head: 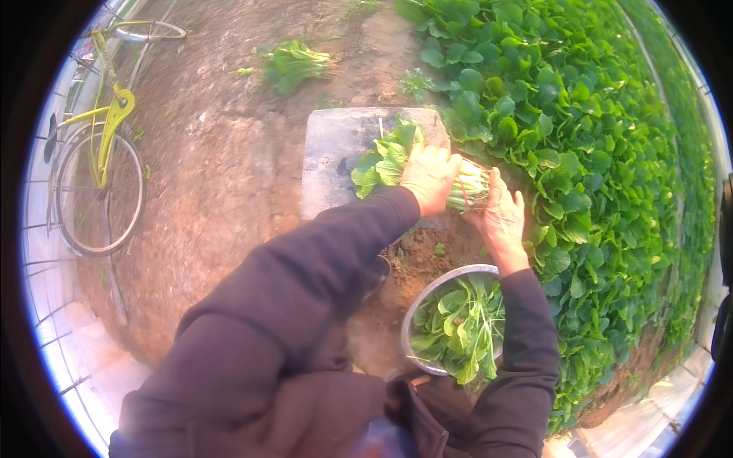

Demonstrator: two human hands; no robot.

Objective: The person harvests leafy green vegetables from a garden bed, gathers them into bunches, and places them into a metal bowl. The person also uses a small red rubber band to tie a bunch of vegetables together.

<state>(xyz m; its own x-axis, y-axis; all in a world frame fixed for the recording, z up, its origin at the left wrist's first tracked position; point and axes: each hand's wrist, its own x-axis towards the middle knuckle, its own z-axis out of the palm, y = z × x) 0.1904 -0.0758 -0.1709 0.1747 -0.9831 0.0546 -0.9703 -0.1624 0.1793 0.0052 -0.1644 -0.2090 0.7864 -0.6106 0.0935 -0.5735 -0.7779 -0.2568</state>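
A bunch of leafy greens (385,162) lies over a flat, worn board (329,151), its leaves to the left and its pale stems and roots to the right. Across the bunch, my left hand (430,176) is closed around the stems. At the root end, my right hand (501,214) has its fingers raised beside a thin reddish band (467,192) that loops round the stems; thumb and fingertips touch the bunch there. The underside of the bunch is hidden.
Near my right forearm stands a round metal basin (408,332) with loose greens (458,326). Another bunch of greens (295,66) lies on the soil beyond the board. Dense leafy plants (595,172) grow along the right. A yellow bicycle (114,123) is at the far left.
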